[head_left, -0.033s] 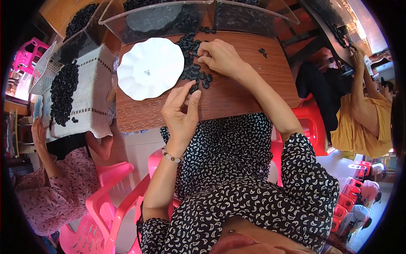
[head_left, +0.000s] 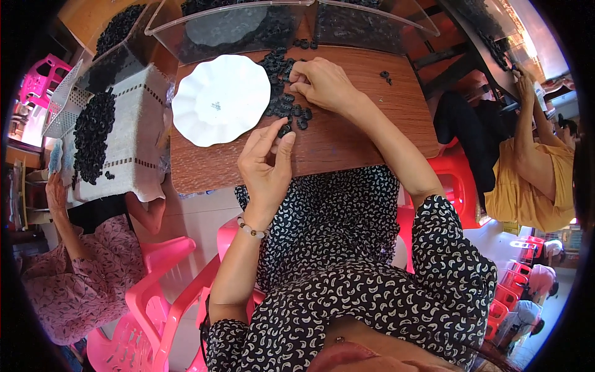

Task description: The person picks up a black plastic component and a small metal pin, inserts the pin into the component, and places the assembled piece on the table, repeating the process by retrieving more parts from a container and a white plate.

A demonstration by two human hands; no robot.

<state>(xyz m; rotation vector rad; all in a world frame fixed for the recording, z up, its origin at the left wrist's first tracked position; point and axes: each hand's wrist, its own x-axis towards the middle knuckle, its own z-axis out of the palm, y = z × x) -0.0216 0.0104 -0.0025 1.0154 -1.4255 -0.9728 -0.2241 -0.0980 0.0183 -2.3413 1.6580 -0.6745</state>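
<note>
Between the thumb and fingertips of my left hand [head_left: 266, 158] is a small black ring-shaped part [head_left: 284, 131], held just above the near side of the table. My right hand [head_left: 322, 80] reaches to the right edge of a pile of small black parts [head_left: 276, 65], its thumb and fingers pinched together. Whatever those fingertips hold, if anything, is hidden. A white plate with a wavy rim [head_left: 192, 127] lies left of the pile, with a few tiny specks in its middle.
Clear plastic bins [head_left: 248, 34] of black parts line the table's [head_left: 372, 124] far edge. Two loose parts [head_left: 386, 75] lie at right. On the left, a cloth-covered table [head_left: 133, 149] bears another black heap [head_left: 93, 136]. Co-workers sit on both sides; pink chairs [head_left: 167, 260] stand nearby.
</note>
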